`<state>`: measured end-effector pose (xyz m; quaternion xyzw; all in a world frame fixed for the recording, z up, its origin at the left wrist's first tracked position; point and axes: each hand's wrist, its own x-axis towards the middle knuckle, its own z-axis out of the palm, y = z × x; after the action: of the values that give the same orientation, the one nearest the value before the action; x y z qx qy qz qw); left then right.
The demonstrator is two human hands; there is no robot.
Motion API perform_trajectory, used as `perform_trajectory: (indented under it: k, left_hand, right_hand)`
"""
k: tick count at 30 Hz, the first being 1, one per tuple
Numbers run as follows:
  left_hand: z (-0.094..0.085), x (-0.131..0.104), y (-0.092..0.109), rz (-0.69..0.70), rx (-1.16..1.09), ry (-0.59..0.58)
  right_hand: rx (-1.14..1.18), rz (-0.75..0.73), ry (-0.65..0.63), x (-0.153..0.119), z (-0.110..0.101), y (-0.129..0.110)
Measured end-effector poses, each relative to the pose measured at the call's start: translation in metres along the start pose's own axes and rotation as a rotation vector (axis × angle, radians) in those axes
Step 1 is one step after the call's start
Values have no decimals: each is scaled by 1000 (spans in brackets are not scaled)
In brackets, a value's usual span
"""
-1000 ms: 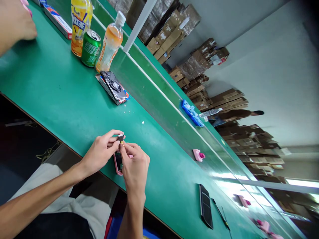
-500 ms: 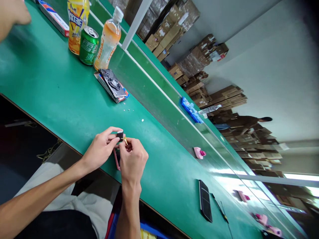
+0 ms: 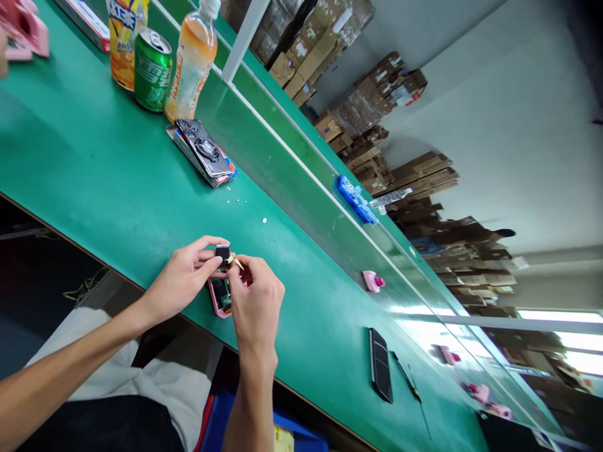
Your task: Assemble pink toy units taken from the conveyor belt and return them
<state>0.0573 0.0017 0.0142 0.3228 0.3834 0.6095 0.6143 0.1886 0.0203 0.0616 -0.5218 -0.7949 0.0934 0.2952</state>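
Between the thumb and fingers of my left hand [image 3: 181,279] is a small black rectangular part [image 3: 223,252] with a pale top edge. My right hand [image 3: 257,295] pinches a thin yellow strip [image 3: 238,262] that reaches toward the black part; whether the two are joined I cannot tell. Just under my hands, on the green table, lies an opened pink case [image 3: 217,306] with black parts and a green circuit board [image 3: 226,300] inside. My right fingers hide part of this case.
Left of centre stand a green can [image 3: 153,70], an orange-capped-off drink bottle [image 3: 192,63] and a yellow bottle [image 3: 126,44]. A phone [image 3: 203,147] rests on a box. Further right lie a black tray [image 3: 380,365] and a screwdriver [image 3: 406,376]. Another person's pink item [image 3: 28,31] shows top left.
My right hand has shifted slightly right, uncovering more of the pink case and its circuit board. At the top left, a pink item has come into view by another person's hand.
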Motion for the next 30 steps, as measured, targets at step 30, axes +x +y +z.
perform_trajectory:
  k: [30]
  left_hand:
    - [-2,0,2,-30,90,15]
  right_hand:
    - [-132,11,113,-28,-72,32]
